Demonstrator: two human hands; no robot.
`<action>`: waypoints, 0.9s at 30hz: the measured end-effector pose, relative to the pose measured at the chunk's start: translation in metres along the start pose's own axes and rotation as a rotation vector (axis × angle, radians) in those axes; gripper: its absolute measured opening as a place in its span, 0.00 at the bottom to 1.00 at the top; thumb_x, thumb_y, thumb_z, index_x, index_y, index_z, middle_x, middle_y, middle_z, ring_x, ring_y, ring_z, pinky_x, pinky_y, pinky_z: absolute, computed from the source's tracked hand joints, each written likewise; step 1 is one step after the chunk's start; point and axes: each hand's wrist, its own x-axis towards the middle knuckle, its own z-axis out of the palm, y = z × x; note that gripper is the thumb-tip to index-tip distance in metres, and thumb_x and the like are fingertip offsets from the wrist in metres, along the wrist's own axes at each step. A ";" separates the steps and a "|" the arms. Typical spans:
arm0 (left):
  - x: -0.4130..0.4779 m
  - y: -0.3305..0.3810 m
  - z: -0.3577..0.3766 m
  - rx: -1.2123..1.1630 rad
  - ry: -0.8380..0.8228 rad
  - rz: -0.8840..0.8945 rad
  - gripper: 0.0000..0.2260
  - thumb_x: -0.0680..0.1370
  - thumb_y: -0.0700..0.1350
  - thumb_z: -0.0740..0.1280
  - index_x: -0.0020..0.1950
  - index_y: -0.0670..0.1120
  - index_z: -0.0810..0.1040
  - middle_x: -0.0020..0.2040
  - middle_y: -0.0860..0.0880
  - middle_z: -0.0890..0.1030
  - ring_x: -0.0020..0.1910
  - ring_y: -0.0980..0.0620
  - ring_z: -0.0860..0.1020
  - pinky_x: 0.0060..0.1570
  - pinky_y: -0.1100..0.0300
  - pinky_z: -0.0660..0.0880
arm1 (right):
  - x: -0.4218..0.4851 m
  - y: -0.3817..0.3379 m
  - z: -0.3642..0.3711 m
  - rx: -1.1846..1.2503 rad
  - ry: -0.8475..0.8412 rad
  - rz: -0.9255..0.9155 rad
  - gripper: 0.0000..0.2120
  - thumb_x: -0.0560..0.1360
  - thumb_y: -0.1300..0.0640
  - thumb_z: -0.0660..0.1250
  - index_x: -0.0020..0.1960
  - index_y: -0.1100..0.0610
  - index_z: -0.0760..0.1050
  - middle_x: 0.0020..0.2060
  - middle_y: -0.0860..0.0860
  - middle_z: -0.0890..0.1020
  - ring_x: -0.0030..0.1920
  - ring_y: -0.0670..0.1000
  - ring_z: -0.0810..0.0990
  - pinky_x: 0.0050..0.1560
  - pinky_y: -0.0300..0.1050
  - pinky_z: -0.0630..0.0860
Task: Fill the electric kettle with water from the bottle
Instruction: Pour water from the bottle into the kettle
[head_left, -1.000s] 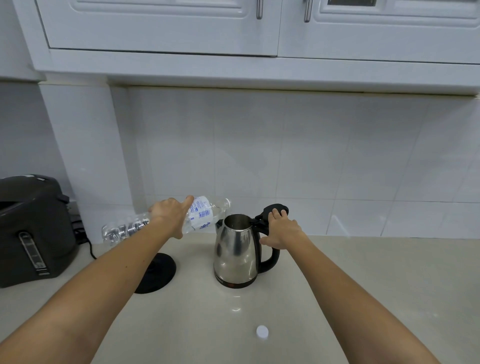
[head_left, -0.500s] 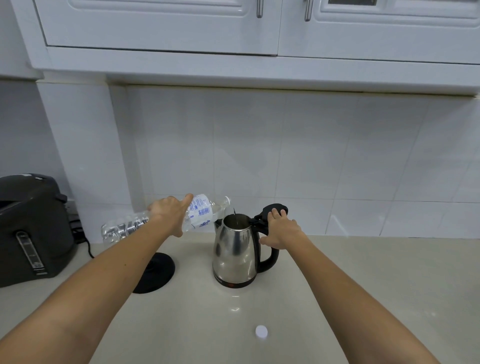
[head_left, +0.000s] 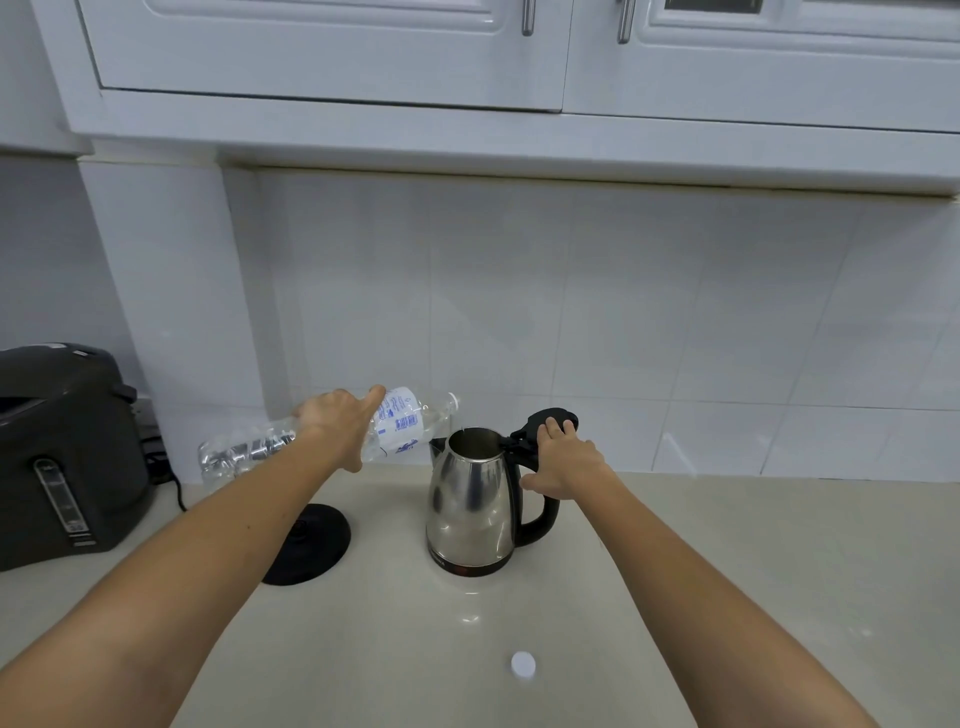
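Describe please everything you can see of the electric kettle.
The electric kettle has a shiny steel-looking body, a black handle and a black base ring. It stands upright on the countertop, off its round black base. Its lid is tipped open, with the right hand on it.

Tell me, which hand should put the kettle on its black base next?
Probably the right hand: it rests at the kettle handle, holding the lid open. The left hand is busy gripping the tilted bottle, though the base lies on its side.
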 end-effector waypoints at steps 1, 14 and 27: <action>0.000 0.000 0.000 -0.007 -0.001 -0.003 0.37 0.68 0.48 0.73 0.70 0.51 0.55 0.44 0.47 0.71 0.43 0.46 0.77 0.51 0.49 0.80 | 0.000 0.000 0.000 0.001 0.000 0.000 0.40 0.74 0.44 0.63 0.77 0.61 0.51 0.79 0.55 0.51 0.78 0.58 0.50 0.70 0.57 0.63; -0.002 0.001 -0.001 -0.004 0.001 -0.002 0.37 0.68 0.49 0.73 0.70 0.51 0.55 0.43 0.48 0.72 0.40 0.48 0.74 0.48 0.52 0.80 | 0.000 0.000 0.001 0.007 0.009 -0.001 0.41 0.74 0.43 0.64 0.77 0.61 0.52 0.78 0.55 0.51 0.78 0.58 0.50 0.71 0.57 0.64; -0.003 -0.001 -0.007 -0.012 -0.006 0.000 0.37 0.68 0.47 0.74 0.70 0.51 0.56 0.43 0.47 0.71 0.40 0.47 0.74 0.50 0.48 0.80 | -0.001 0.000 0.000 0.012 0.004 0.000 0.41 0.74 0.44 0.64 0.78 0.61 0.50 0.79 0.55 0.50 0.78 0.58 0.49 0.72 0.57 0.62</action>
